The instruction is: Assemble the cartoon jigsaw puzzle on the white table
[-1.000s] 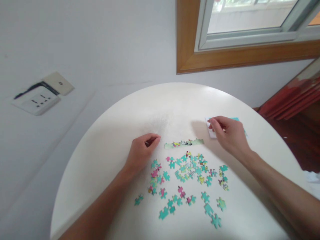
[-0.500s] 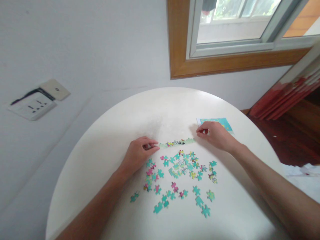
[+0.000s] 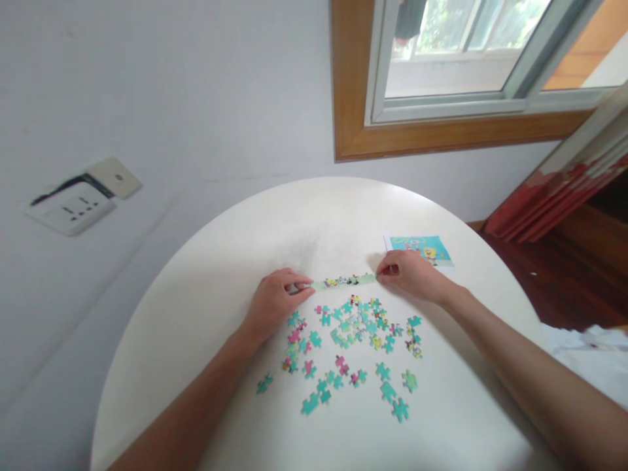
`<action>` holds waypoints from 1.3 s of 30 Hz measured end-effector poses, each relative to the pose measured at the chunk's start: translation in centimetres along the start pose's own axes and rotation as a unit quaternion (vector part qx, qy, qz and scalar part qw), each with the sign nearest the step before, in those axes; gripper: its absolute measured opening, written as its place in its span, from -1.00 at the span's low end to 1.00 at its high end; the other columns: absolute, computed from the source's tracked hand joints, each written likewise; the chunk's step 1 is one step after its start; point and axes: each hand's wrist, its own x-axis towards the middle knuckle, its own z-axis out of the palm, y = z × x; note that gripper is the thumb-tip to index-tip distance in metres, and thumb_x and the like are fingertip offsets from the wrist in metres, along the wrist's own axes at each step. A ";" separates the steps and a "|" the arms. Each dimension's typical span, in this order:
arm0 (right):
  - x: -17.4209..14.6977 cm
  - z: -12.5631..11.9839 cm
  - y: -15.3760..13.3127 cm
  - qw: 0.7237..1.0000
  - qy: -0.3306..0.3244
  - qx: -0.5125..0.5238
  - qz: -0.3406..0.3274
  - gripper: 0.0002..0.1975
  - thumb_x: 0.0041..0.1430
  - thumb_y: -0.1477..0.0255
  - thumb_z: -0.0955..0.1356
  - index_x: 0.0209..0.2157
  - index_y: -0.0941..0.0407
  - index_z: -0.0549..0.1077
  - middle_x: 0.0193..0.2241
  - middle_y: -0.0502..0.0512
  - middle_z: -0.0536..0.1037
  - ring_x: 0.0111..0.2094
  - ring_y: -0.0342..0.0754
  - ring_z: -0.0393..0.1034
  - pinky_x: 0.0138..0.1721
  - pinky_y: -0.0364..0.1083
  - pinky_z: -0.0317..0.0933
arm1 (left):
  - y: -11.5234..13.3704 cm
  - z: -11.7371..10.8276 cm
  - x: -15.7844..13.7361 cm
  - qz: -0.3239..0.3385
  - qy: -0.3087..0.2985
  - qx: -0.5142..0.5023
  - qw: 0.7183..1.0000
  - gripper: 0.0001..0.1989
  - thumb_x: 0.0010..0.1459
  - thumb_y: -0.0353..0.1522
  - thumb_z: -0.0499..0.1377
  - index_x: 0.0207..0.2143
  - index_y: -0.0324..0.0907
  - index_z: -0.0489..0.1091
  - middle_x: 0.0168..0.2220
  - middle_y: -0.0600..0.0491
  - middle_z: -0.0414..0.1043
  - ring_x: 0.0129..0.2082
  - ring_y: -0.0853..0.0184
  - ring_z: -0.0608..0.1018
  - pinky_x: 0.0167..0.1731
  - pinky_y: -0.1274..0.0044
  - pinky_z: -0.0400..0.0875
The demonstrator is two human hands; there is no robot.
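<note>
A narrow strip of joined jigsaw puzzle pieces (image 3: 343, 282) lies on the white round table (image 3: 235, 239), between my two hands. My left hand (image 3: 280, 293) pinches the strip's left end between thumb and fingers. At the opposite end, my right hand (image 3: 403, 271) has its thumb and fingertips closed on the strip's right end. Nearer to me, loose puzzle pieces (image 3: 358, 324) in teal, pink and yellow are spread over the tabletop. A picture card (image 3: 444, 252) with a cartoon on a blue ground lies beyond my right hand, which covers part of it.
The table's curved far edge comes close to the white wall (image 3: 196, 98), which carries a power socket (image 3: 78, 206) at left. A wood-framed window (image 3: 350, 85) is above. At right hangs a red and white curtain (image 3: 544, 196).
My right hand has moved down and left, from just off the strip's right end onto it. More of the picture card shows. My left hand stays at the left end.
</note>
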 end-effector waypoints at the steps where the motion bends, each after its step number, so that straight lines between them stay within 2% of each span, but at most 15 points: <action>1: 0.0 0.1 -0.1 1.000 0.003 0.000 -0.002 -0.88 0.04 0.46 0.37 -0.44 0.11 0.59 -0.44 0.08 0.59 -0.45 -0.09 0.40 -0.35 -0.07 0.21 | 0.0 0.0 0.0 -0.003 0.001 0.000 1.000 -0.82 0.06 -0.26 0.30 -0.29 -0.11 0.61 -0.38 0.08 0.52 -0.41 0.36 0.50 -0.34 0.52 0.36; 8: 0.2 0.0 0.2 1.000 0.016 0.009 -0.014 -0.83 0.11 0.42 0.34 -0.40 0.10 0.60 -0.40 0.11 0.60 -0.42 -0.07 0.40 -0.33 -0.05 0.21 | 0.0 -0.5 0.2 -0.026 0.007 -0.007 1.000 -0.75 0.08 -0.19 0.28 -0.27 -0.14 0.60 -0.41 0.07 0.54 -0.46 0.35 0.47 -0.39 0.52 0.33; 14: 0.3 -1.0 1.0 0.995 0.103 -0.013 0.000 -0.77 0.18 0.42 0.29 -0.36 0.11 0.61 -0.38 0.14 0.60 -0.39 -0.03 0.38 -0.30 -0.02 0.20 | -0.1 -1.1 0.7 -0.085 0.065 -0.032 0.994 -0.64 0.23 -0.14 0.11 -0.24 -0.20 0.58 -0.36 0.02 0.59 -0.35 0.25 0.57 -0.31 0.48 0.36; 21: 0.3 -0.8 0.7 0.989 0.147 0.002 0.024 -0.76 0.17 0.39 0.30 -0.37 0.12 0.61 -0.41 0.14 0.60 -0.41 -0.03 0.38 -0.34 -0.05 0.18 | -0.1 -1.1 0.7 -0.085 0.074 -0.043 0.993 -0.65 0.21 -0.22 0.09 -0.15 -0.23 0.55 -0.41 0.03 0.56 -0.43 0.31 0.53 -0.36 0.52 0.35; 28: 0.1 -0.9 0.7 0.985 0.169 0.009 0.025 -0.77 0.18 0.38 0.30 -0.37 0.12 0.60 -0.43 0.12 0.61 -0.44 -0.05 0.38 -0.37 -0.07 0.17 | 0.1 -1.0 0.6 -0.096 0.070 -0.053 0.992 -0.65 0.19 -0.24 0.09 -0.14 -0.24 0.55 -0.44 0.04 0.55 -0.51 0.34 0.49 -0.47 0.54 0.28; 39: 0.1 -0.9 0.8 0.981 0.188 0.022 0.033 -0.76 0.19 0.35 0.31 -0.38 0.12 0.60 -0.44 0.12 0.62 -0.44 -0.04 0.39 -0.37 -0.07 0.19 | 0.2 -0.9 0.5 -0.084 0.060 -0.042 0.994 -0.68 0.18 -0.24 0.10 -0.20 -0.21 0.57 -0.43 0.04 0.57 -0.47 0.31 0.53 -0.38 0.52 0.37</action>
